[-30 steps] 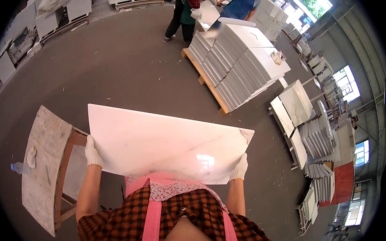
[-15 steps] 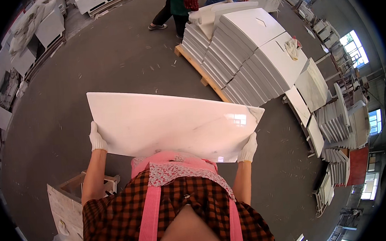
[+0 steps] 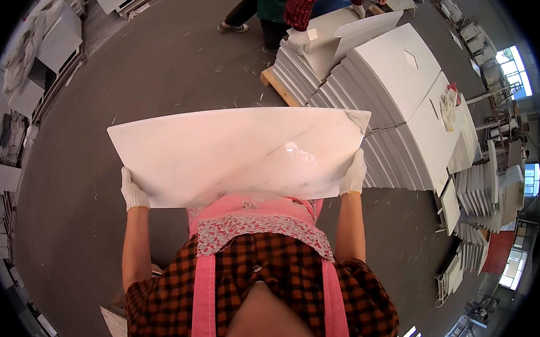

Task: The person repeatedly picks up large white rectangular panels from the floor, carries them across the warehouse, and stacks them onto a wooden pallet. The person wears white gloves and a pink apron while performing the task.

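Observation:
A long, glossy white stone slab (image 3: 232, 155) with faint grey veins is held level in front of my waist. My left hand (image 3: 134, 189), in a white knit glove, grips its left short edge. On the opposite short edge my gloved right hand (image 3: 354, 173) is closed in the same way. The fingers of both hands are partly hidden under the slab. Its near long edge rests close to or against my pink apron (image 3: 247, 207); I cannot tell if it touches. Beyond the slab's right end stands a tall stack of white slabs (image 3: 394, 68).
The stack sits on a wooden pallet (image 3: 279, 87). At its far end a co-worker in a red checked sleeve (image 3: 302, 9) bends over it with gloved hands. A cloth (image 3: 449, 109) lies on top. More slabs lean on racks (image 3: 478, 186) at right. Grey floor (image 3: 67, 181) spreads left.
I have turned and moved closer to the stack with the slab, which now lies straighter across the view. The co-worker now leans over the stack with a hand on its slabs.

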`<state>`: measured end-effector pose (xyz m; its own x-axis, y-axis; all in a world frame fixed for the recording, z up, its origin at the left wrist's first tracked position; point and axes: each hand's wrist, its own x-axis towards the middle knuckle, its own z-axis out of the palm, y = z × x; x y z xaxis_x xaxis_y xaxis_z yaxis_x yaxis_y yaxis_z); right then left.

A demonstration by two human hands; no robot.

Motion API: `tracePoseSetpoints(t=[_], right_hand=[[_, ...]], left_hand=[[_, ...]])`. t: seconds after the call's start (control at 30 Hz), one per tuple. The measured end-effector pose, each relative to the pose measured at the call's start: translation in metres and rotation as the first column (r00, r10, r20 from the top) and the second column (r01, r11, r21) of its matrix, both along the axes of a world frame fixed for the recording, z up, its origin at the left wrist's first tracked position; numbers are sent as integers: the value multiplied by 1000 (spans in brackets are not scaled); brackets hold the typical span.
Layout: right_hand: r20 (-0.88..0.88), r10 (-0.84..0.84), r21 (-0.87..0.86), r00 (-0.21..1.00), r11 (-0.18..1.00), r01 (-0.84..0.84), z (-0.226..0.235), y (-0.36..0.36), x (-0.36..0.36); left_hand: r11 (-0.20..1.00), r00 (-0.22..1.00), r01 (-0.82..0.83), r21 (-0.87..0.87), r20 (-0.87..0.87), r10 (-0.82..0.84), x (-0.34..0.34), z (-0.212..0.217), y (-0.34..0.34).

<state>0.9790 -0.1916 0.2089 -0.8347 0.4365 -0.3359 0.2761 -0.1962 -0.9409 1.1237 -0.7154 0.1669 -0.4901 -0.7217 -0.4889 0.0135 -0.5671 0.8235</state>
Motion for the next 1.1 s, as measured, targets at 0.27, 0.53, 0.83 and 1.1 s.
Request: tracePoseSetpoints(t=[0.27, 0.53, 0.83, 1.1], right_hand=[[38, -303, 47, 952, 952, 301, 14, -85, -63], [82, -531, 70, 843, 847, 527, 28, -127, -53], [-28, -671, -175, 741, 733, 657, 14, -122, -45], [29, -708, -427, 706, 630, 649, -10, -108, -8]], left_hand=[[968, 970, 212, 133, 89, -225, -206, 21, -93], [902, 892, 401, 162, 155, -424, -328, 21, -112], [848, 838, 527, 61, 130, -530, -454, 27, -66], [864, 863, 503, -31, -37, -504, -538, 76, 2]])
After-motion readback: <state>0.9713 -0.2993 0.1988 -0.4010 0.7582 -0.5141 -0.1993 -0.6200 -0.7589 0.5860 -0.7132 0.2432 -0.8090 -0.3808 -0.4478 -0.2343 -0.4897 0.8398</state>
